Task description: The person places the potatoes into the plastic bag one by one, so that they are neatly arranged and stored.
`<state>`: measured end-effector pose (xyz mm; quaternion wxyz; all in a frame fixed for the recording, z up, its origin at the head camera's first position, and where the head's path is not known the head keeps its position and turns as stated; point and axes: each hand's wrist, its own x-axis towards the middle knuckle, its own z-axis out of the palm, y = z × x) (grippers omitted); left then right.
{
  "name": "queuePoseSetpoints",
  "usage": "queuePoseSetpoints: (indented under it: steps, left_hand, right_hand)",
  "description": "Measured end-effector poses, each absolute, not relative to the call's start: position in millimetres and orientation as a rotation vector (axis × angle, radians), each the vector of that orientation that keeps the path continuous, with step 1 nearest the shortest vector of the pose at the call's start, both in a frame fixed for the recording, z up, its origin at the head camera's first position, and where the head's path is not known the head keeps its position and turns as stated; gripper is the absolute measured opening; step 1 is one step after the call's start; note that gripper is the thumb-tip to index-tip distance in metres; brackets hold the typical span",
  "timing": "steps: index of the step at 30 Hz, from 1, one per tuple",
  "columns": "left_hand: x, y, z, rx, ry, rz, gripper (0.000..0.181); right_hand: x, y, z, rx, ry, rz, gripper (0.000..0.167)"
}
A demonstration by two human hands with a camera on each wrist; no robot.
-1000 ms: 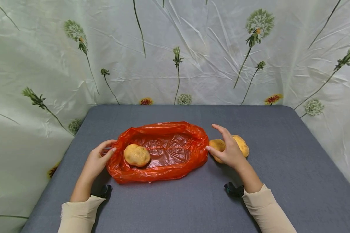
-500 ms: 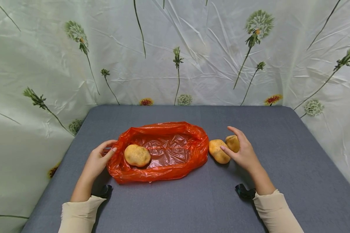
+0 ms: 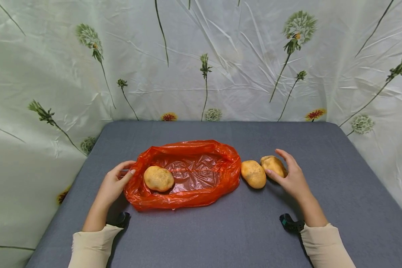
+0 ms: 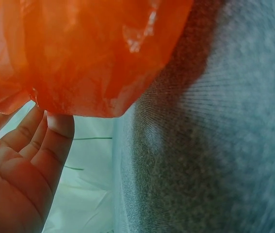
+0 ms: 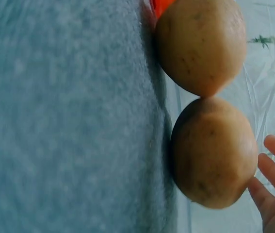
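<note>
Bag [image 3: 192, 198] meets the spread left hand [image 3: 112, 184], while the spread right hand [image 3: 294, 179] perhaps touches the rightmost potato [image 3: 273, 165].

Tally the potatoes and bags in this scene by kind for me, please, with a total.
Red plastic bag: 1
Potatoes: 3 (one inside the bag, two outside it to the right)
Total: 4

In my head view the light is soft and even, with whitish glare on the curtain [image 3: 231, 56] at upper middle. In the left wrist view I see the bag [image 4: 93, 53] glowing orange and dark shadow on the table [image 4: 253, 121]; my right wrist view is bluish, blurred at left.
</note>
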<state>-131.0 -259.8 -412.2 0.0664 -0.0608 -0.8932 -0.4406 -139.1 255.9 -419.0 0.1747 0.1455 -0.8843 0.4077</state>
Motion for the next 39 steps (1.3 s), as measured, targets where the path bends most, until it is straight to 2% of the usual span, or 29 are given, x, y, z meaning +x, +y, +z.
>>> queuePoseSetpoints:
  steps: [18,39]
  left_hand:
    - [-131.1,-258.9,-412.5,-0.180,-2.698,-1.326,0.034]
    - [-133.1,-260.4,-415.0,-0.183,-2.701,-1.308,0.032]
  right_hand:
    - [-140.2,276.6,-442.5,0.357,-2.564,1.243,0.062]
    - [-138.8,276.4,-446.6,0.250,-2.552,1.307,0.059]
